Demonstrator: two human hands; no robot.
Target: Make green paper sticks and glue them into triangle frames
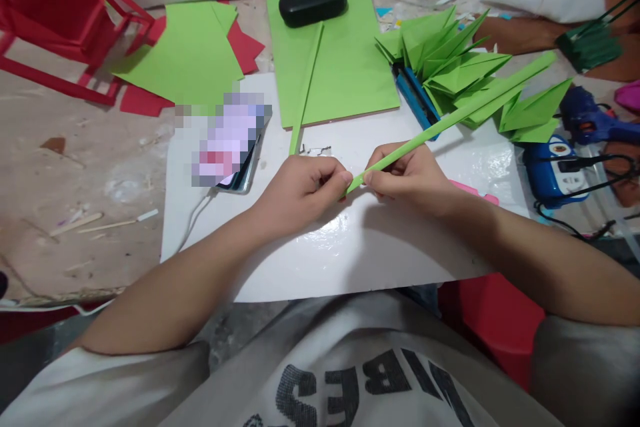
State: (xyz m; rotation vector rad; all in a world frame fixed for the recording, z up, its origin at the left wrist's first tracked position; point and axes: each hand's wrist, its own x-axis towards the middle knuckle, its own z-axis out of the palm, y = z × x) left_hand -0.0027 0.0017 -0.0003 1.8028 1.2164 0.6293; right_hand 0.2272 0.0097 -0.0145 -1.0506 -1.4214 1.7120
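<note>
The left hand (310, 190) and right hand (413, 172) both pinch one green strip (460, 113) near its lower end, over the middle of a white board (280, 273); fingers cover part of that end (the exact tip is hard to make out). A second strip (307, 90) crosses one green stack (355, 67) at the board's far edge. Folded green pieces (463, 73), too overlapped to count, partly hide one blue tool (416, 99) toward the far right corner.
</note>
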